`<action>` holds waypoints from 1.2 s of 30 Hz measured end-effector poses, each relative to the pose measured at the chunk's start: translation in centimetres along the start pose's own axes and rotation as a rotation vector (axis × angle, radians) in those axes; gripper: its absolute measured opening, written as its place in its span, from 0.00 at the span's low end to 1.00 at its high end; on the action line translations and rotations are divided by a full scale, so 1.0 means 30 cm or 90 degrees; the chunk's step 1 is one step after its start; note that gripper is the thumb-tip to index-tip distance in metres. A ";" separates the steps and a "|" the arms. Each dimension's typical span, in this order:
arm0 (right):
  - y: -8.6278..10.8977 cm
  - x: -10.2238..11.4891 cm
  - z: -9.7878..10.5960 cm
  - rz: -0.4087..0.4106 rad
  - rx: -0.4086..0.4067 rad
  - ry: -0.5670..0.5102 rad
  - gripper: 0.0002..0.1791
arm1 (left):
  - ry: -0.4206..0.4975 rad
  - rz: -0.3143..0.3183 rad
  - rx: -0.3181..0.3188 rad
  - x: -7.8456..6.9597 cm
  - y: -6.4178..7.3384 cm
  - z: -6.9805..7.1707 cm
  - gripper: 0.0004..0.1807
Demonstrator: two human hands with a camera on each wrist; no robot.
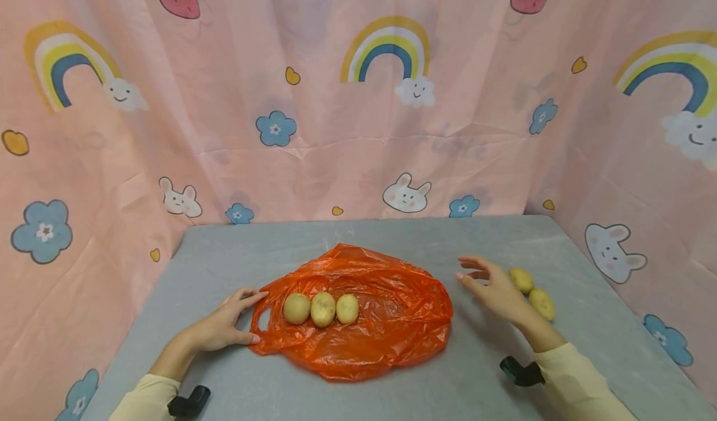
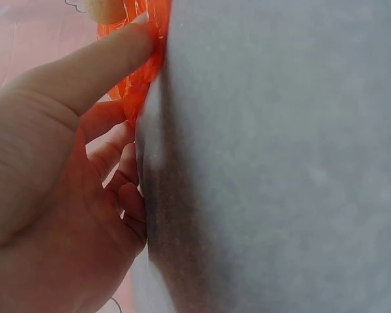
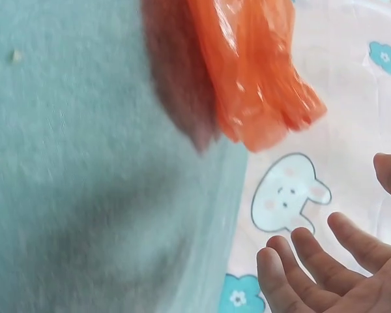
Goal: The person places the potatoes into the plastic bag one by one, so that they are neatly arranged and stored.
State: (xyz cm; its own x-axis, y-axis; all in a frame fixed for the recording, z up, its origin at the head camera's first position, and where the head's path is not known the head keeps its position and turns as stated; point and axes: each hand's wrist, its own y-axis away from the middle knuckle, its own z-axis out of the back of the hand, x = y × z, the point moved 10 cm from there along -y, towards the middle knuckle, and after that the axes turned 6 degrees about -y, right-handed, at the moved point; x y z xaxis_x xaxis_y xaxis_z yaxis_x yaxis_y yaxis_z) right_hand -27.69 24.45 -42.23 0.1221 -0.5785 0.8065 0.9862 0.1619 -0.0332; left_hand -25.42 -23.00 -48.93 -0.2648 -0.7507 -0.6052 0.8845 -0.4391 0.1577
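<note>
An orange plastic bag (image 1: 392,346) lies spread on the grey table, its handle loop toward the left. Three potatoes (image 1: 323,309) sit in a row on its left half. My left hand (image 1: 221,322) touches the bag's left edge, thumb and forefinger spread apart at the handle; in the left wrist view the thumb (image 2: 111,62) lies against the orange film. Off the bag's right end, my right hand (image 1: 498,293) hovers with fingers loosely extended and nothing in it. The right wrist view shows these fingers (image 3: 326,267) apart from the bag (image 3: 254,72).
Two more potatoes (image 1: 541,304) lie on the table (image 1: 470,371) just right of my right hand. A pink patterned curtain (image 1: 313,178) hangs along the table's back and sides. Each wrist carries a small black device (image 1: 190,401).
</note>
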 end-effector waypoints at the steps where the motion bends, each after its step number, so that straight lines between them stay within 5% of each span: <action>1: 0.001 -0.002 0.008 -0.005 -0.001 -0.002 0.31 | 0.000 -0.001 0.001 0.000 -0.001 -0.001 0.47; 36: -0.009 -0.118 0.213 -0.044 -0.034 -0.006 0.35 | 0.005 -0.006 0.004 0.004 -0.001 -0.004 0.47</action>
State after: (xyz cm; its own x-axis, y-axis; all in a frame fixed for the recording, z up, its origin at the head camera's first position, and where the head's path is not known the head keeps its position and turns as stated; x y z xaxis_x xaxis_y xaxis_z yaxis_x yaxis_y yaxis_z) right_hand -29.10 31.57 -41.30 0.0530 -0.5796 0.8132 0.9968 0.0791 -0.0086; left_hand -25.44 -23.01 -49.11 -0.2707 -0.7422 -0.6131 0.8791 -0.4501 0.1567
